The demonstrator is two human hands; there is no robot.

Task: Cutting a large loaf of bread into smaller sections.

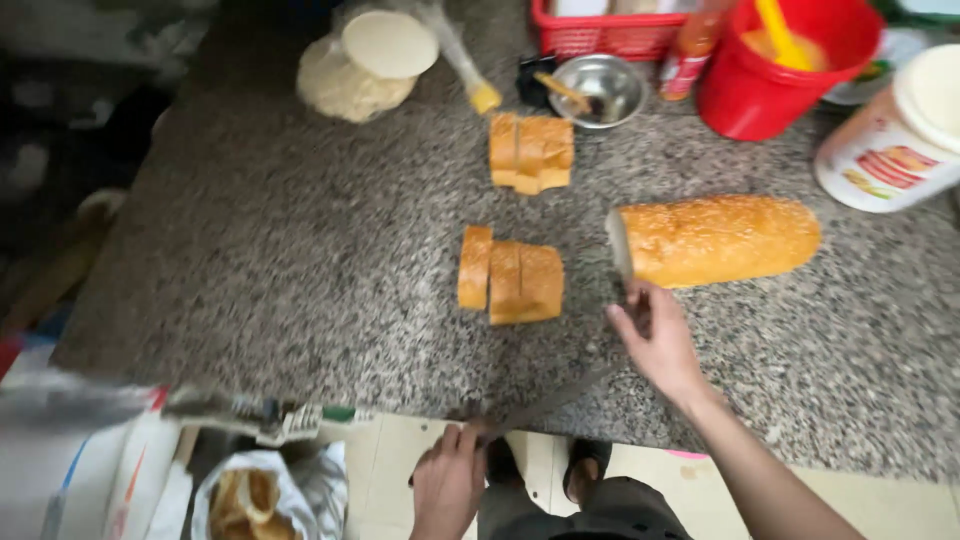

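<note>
Left hand (pixel 448 485) clenched on knife (pixel 545 402) at surface (pixel 300 270) edge; right hand (pixel 655 335) open, empty, beside loaf (pixel 715 238) cut end, likely to steady it

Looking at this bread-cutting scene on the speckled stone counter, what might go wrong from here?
The left hand holds a long knife whose blade reaches toward the right hand, so those fingers might get nicked. That right hand sits just short of the uncut golden bread loaf, which looks free to roll. The nearer group of cut bread slices stands on edge and could topple if bumped.
</note>
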